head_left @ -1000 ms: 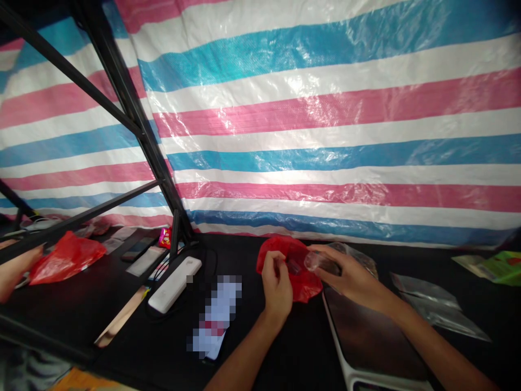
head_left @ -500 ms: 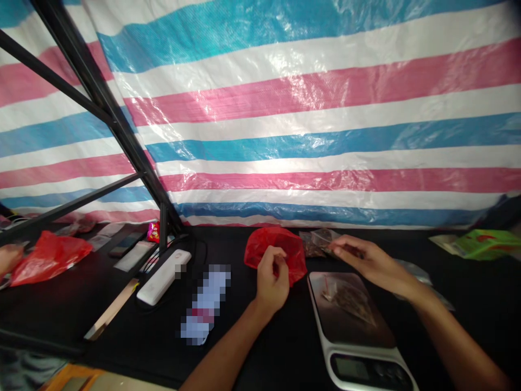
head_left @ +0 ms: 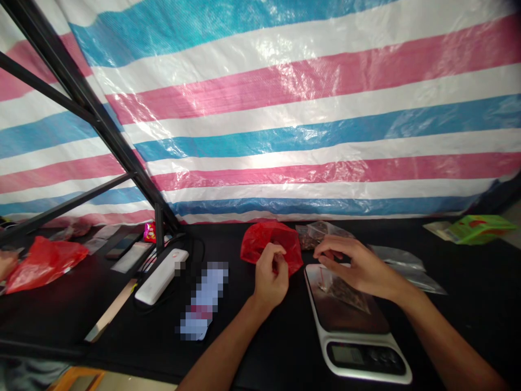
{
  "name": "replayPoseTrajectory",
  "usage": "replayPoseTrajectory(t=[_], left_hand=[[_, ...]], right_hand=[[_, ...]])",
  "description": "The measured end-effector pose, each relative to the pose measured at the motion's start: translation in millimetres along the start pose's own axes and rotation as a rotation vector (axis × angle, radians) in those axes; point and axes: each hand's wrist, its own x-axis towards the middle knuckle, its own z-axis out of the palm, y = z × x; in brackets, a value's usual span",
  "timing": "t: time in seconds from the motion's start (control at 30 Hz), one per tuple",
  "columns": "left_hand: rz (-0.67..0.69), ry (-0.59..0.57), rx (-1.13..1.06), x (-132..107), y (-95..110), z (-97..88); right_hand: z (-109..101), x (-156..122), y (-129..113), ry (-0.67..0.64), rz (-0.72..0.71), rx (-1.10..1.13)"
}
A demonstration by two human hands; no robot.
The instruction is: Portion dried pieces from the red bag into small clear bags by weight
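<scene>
My left hand (head_left: 271, 277) is closed at the near rim of a red plastic bag (head_left: 255, 239), its fingers curled on the film. Over the back part of a white kitchen scale (head_left: 368, 376) hovers my right hand (head_left: 358, 265), fingers bent and thumb a little apart, with nothing visible between them. A small clear bag of brown dried bits (head_left: 350, 296) lies on the scale's metal plate, partly below that hand. Behind it, beside the red bag, are more clear bags with brown contents (head_left: 308, 237). The scale's display digits are unreadable.
Left of my hands lie a phone with a blurred screen (head_left: 205, 298), a white power strip (head_left: 159, 279) and a flat strip (head_left: 112, 312). Clear bags (head_left: 407, 266) and a green packet (head_left: 478, 229) lie right. Another person's hand (head_left: 7, 263) is by a red bag (head_left: 49, 263).
My right hand has come away from the clear bags at the back and moved nearer, over the scale; its fingers have loosened. My left hand stays at the red bag. The view has shifted slightly.
</scene>
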Motion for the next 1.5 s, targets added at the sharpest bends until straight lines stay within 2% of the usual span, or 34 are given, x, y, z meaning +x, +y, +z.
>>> replayPoseTrajectory(t=[0.27, 0.47, 0.7, 0.87, 1.0, 1.1, 1.17, 1.27, 1.43, 1.5], left_hand=[[0.014, -0.004, 0.009, 0, -1, -0.1], [0.023, 0.006, -0.011, 0, -4, 0.1], [0.017, -0.02, -0.018, 0, -2, -0.8], [-0.005, -0.044, -0.035, -3, 1, -0.1], [-0.004, -0.149, -0.04, -5, 9, 2.2], [0.014, -0.209, -0.028, -7, 12, 4.4], [0.036, -0.22, -0.025, -8, 12, 5.3], [0.043, -0.221, -0.033, -7, 13, 5.2], [0.017, -0.181, -0.092, -5, 16, 5.2], [-0.026, -0.161, -0.121, -5, 16, 6.0]], right_hand=[[-5, -1, 4, -0.138, 0.014, 0.006], [-7, -1, 3, -0.18, 0.021, 0.039], [3, -3, 8, -0.198, 0.075, 0.013], [-5, -1, 3, -0.09, -0.025, 0.065], [-6, 0, -4, 0.135, -0.038, 0.099], [7, 1, -8, 0.289, -0.082, 0.133], [20, 3, -10, 0.287, -0.1, 0.15], [37, 5, -12, 0.217, -0.103, 0.175], [50, 6, -10, 0.388, -0.022, 0.163], [53, 6, -7, 0.362, 0.029, 0.179]])
